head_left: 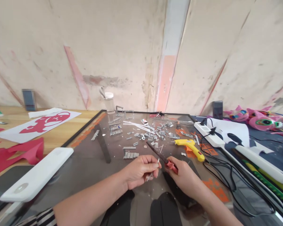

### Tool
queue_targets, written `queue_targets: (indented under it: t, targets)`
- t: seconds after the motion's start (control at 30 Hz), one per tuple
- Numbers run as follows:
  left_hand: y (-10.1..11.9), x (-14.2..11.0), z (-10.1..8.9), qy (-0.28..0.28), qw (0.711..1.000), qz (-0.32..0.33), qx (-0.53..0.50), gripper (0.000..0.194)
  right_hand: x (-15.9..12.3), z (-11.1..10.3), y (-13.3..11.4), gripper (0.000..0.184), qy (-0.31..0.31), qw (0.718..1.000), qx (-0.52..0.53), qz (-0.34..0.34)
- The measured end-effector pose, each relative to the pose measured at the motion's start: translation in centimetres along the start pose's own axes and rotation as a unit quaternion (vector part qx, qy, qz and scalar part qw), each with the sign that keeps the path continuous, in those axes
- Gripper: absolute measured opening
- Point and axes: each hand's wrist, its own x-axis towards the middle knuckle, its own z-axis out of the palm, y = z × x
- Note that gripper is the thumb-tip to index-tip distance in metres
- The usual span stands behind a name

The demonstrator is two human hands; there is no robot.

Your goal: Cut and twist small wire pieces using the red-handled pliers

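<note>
Fingers pinched, my left hand [142,171] holds a thin white strip [150,176] whose ends show past the fingertips. My right hand [185,175] is closed round the red handle of a dark-bladed cutting tool [157,151]. Its long, slightly curved blade points up and left, just beyond the left fingertips; whether it is a knife or scissors I cannot tell. Beyond both hands lies a scatter of small grey pieces [159,131], with a few long white strips [138,126] among them. Little grey bench-like pieces [130,155] stand near the left hand.
A yellow hot glue gun [190,147] lies right of the pieces, its black cord looping toward a white power strip [208,133]. A lidded clear jar [109,102] stands at the back. On the left are a white lamp-like bar [37,174] and red cut paper [21,155]. Pink toys [259,119] sit far right.
</note>
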Motion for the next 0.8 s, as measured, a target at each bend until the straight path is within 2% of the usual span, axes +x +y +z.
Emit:
queue_targets:
  t: [0.1, 0.17, 0.27, 0.33, 0.4, 0.47, 0.53, 0.6, 0.67, 0.73, 0.8]
  targets:
    - [0.4, 0.0, -0.2, -0.021, 0.998, 0.023, 0.060, 0.019, -0.1, -0.5, -0.2, 0.008, -0.075, 0.992, 0.097, -0.009]
    - [0.4, -0.1, 0.0, -0.025, 0.998, 0.014, 0.048, 0.018, -0.1, -0.7, 0.0, 0.008, -0.083, 0.992, 0.094, -0.012]
    - [0.2, -0.3, 0.3, -0.004, 0.998, -0.043, -0.053, 0.014, 0.1, -0.5, 0.4, 0.009, -0.020, 1.000, -0.011, -0.006]
    - [0.1, -0.4, 0.4, 0.010, 0.989, -0.082, -0.126, 0.013, 0.2, -0.3, 0.6, 0.011, 0.037, 0.995, -0.090, -0.008]
    - [0.1, -0.3, 0.4, 0.003, 0.984, -0.094, -0.153, 0.013, 0.3, -0.2, 0.5, 0.014, 0.072, 0.990, -0.124, -0.010]
    - [0.3, -0.2, 0.2, -0.010, 0.991, -0.070, -0.113, 0.014, 0.2, -0.2, 0.1, 0.011, 0.058, 0.994, -0.091, -0.003]
    - [0.4, 0.0, 0.0, -0.017, 0.999, -0.024, -0.019, 0.015, 0.2, -0.3, -0.3, 0.009, 0.008, 1.000, -0.006, 0.007]
    - [0.6, 0.1, -0.1, -0.012, 0.997, 0.025, 0.077, 0.017, 0.1, -0.5, -0.7, 0.009, -0.045, 0.995, 0.088, 0.003]
    - [0.6, 0.0, -0.1, 0.000, 0.991, 0.050, 0.128, 0.018, 0.0, -0.6, -0.7, 0.009, -0.074, 0.988, 0.135, -0.007]
    - [0.5, -0.2, 0.1, 0.006, 0.993, 0.038, 0.112, 0.019, 0.1, -0.6, -0.5, 0.010, -0.061, 0.993, 0.101, -0.005]
    - [0.3, -0.4, 0.2, 0.003, 0.999, -0.012, 0.041, 0.018, 0.2, -0.5, 0.0, 0.009, -0.008, 1.000, 0.005, 0.004]
